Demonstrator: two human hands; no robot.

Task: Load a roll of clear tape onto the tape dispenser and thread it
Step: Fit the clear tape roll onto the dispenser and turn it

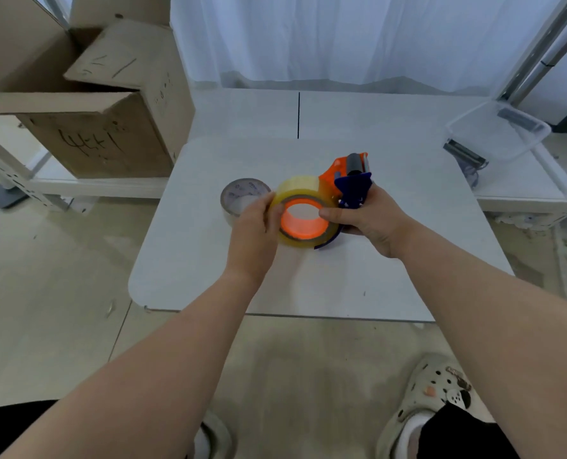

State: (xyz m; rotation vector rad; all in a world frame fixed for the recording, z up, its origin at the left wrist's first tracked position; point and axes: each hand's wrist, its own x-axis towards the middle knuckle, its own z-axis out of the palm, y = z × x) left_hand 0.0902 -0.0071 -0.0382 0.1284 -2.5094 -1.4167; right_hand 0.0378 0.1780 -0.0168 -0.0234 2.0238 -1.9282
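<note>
Holds up a hand-held orange and blue plastic tape dispenser over a white rectangular tabletop, seemingly clear of the surface. Grips it with the right hand, fingers wrapped round the blue handle from below, thumb stretched leftward onto the right edge of the roll. Carries a yellowish roll of clear tape around the round orange hub, open face turned toward the camera, orange showing through the core. Cannot tell how far onto the hub the roll sits. Clasps the roll's left rim with the left hand, fingers curled over the outer band, back of the hand toward the camera. Shows a grey roller at the far end of the dispenser, above the blue plate; no loose tape end to be made out.

Lying flat on the tabletop just behind the left hand: a second roll with a pale printed core, partly hidden by the knuckles. At far left, on a low shelf: an open brown cardboard box with black scribbles. At far right: a clear plastic tub. Behind: a white curtain. Below the right forearm, on the floor: a pale perforated clog shoe.
</note>
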